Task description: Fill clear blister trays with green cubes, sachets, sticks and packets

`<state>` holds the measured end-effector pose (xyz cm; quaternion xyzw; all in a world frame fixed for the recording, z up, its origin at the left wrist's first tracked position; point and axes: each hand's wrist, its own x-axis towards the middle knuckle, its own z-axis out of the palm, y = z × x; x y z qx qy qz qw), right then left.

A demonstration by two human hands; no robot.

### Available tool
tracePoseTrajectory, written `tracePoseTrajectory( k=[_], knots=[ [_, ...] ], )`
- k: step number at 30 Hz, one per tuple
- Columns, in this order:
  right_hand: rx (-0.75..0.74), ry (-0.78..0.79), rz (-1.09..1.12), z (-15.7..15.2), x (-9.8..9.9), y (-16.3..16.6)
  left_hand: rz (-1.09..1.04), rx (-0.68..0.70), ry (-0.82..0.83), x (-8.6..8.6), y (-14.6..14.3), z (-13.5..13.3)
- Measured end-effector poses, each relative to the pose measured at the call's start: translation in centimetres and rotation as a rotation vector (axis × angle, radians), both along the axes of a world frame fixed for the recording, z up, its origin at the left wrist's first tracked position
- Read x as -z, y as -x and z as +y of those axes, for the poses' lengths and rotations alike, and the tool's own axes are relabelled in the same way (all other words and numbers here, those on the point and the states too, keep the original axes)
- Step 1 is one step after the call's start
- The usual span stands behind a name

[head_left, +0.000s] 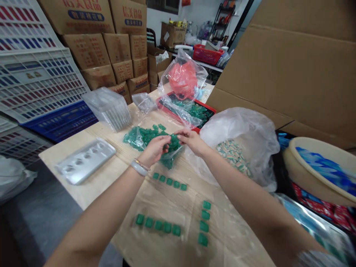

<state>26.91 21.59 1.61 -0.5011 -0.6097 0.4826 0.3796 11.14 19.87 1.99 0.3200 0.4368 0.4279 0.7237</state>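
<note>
pale wooden worktop (83, 137). left hand (157, 148) and right hand (193, 141) nearly meet over heap of small green wrapped pieces (144, 137), mid-worktop, partly in clear plastic. fingers of both hands bent, fingertips close together; cannot tell what, if anything, they grip. nearer: two crosswise rows of five green squares (158, 225); right of them, column of four green squares (204, 225). left: silvery rectangular tray with hollows (91, 165). right: translucent bag of striped pieces (233, 152). far: red-rimmed tray (213, 110) with green pieces.
</note>
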Motion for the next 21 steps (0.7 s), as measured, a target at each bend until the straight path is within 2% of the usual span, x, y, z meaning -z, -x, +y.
tracePoseTrajectory(
  k=[3,9,13,17,19,21],
  knots=[
    [-0.006,-0.028,0.088,-6.2,-1.5,-0.2,-0.082,0.039,-0.042,0.0,-1.7,-4.2],
    [-0.058,0.009,0.169,-16.2,-3.1,-1.8,-0.293,0.231,0.078,-0.8,-3.3,-12.5],
    [0.033,-0.088,-0.001,-21.2,-3.1,-3.2,-0.346,0.284,0.149,-1.3,-4.1,-17.1],
    [0.108,-0.234,-0.181,-25.5,-2.7,-4.2,-0.252,0.351,0.119,-1.3,-4.5,-20.9],
    [0.135,-0.245,-0.202,-27.2,-2.4,-4.5,-0.201,0.388,0.105,-1.1,-4.6,-22.3],
    [0.144,-0.173,-0.136,-28.5,-2.0,-4.5,-0.215,0.413,0.127,-0.8,-4.7,-23.4]
  ],
)
